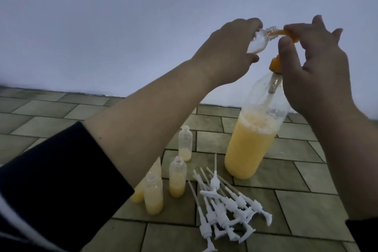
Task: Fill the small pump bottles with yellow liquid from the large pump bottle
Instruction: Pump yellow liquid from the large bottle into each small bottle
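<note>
The left hand grips a small bottle tilted onto the orange spout, high above the tiled floor. The right hand pinches the big bottle's pump. If the bottle's mouth slips off the spout, liquid would spill.

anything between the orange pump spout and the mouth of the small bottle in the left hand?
Nothing visible. The left hand holds the small bottle tilted, its open neck right at the orange spout tip, which the right hand steadies on the large bottle.

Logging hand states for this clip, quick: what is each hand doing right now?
Left hand: holds a small clear bottle, tipped with its mouth at the orange spout.
Right hand: grips the large bottle's orange pump head.
</note>
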The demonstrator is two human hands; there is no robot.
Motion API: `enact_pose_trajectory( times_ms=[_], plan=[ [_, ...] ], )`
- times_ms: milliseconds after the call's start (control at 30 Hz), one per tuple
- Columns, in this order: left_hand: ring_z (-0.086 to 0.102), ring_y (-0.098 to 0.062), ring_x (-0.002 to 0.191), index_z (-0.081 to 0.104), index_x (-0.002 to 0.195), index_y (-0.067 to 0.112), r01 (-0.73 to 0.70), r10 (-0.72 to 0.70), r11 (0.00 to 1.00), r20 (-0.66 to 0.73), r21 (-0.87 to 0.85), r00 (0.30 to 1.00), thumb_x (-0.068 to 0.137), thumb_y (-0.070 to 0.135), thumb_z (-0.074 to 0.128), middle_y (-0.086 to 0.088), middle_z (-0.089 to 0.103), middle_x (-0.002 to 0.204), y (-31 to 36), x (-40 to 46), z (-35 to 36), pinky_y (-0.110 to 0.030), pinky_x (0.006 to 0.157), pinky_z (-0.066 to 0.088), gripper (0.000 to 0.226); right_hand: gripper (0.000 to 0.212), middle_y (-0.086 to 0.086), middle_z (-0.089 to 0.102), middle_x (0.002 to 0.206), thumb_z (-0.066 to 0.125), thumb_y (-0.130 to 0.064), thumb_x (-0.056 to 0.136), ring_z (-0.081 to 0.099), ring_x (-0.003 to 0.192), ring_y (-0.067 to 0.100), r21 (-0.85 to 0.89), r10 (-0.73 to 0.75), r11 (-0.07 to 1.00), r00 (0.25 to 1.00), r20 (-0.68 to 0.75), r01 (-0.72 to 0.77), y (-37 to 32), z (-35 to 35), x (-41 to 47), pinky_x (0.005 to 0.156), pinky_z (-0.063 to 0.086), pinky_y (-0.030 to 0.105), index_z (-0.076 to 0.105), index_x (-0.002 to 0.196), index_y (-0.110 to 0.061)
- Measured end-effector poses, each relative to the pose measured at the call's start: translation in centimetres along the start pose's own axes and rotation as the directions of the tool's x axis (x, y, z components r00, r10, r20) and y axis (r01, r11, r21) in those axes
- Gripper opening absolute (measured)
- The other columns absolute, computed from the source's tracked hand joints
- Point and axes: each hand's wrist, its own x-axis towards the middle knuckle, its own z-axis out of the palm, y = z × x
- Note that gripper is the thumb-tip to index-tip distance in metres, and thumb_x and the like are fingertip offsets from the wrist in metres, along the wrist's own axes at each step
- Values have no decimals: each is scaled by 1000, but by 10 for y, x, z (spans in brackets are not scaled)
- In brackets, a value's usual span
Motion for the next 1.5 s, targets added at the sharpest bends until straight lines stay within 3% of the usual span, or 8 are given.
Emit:
enact_pose_trajectory(
  times_ms=[267,400,533,633,767,967,1167,1500],
  plan=[
    [53,-7,95,53,121,25,231,-216,941,84,-249,973,80,28,72,9,58,112,-24,-13,-10,-9,73,39,45,41,1,44,143,34,-40,101,16,144,19,-19,23,1000,992,125,-21,2,-12,8,118,8,41,51,131,-18],
    [60,-8,97,56,117,23,390,-372,859,121,-332,920,77,27,75,8,63,107,-53,-47,-22,-17,79,45,44,39,0,49,138,35,-37,101,24,141,15,-7,38,999,992,117,-38,2,-15,8,118,8,36,52,132,-19],
    [60,-1,92,51,125,25,519,-473,812,219,-268,853,73,30,78,15,63,101,-77,-86,-22,-18,76,47,59,39,-3,51,136,37,-39,100,36,129,9,-3,52,999,995,87,-52,2,-13,6,115,21,47,52,131,-20],
    [62,-5,88,58,110,27,584,-531,793,273,-174,802,67,29,83,11,64,96,-91,-104,-10,-20,69,49,49,39,-4,50,135,37,-39,100,39,127,11,20,68,997,995,75,-69,1,-10,5,112,25,50,52,131,-21],
    [62,-10,82,61,92,20,553,-511,833,355,-20,783,61,29,86,8,65,88,-100,-115,8,-24,69,51,40,41,-2,48,138,35,-39,101,36,131,13,-2,80,997,995,63,-80,2,-8,4,114,22,49,49,134,-20],
    [59,-9,88,57,110,24,446,-503,859,570,250,650,66,29,83,10,60,98,-102,-124,27,-22,72,50,51,41,2,44,143,35,-38,101,25,141,20,-4,93,996,994,57,-93,4,-6,2,116,19,48,47,136,-19],
    [61,-13,92,55,116,24,440,-526,845,627,305,575,74,23,77,7,57,105,-102,-127,40,-22,71,52,47,41,0,41,145,35,-38,101,18,143,18,1,92,996,993,68,-92,5,-5,3,117,17,47,47,135,-20],
    [56,-15,98,55,114,24,384,-534,845,622,371,573,78,18,73,3,55,115,-102,-135,46,-27,81,49,41,41,-2,41,146,34,-38,101,20,143,17,4,91,996,993,77,-92,5,-4,3,118,13,44,46,136,-21]
  ],
)
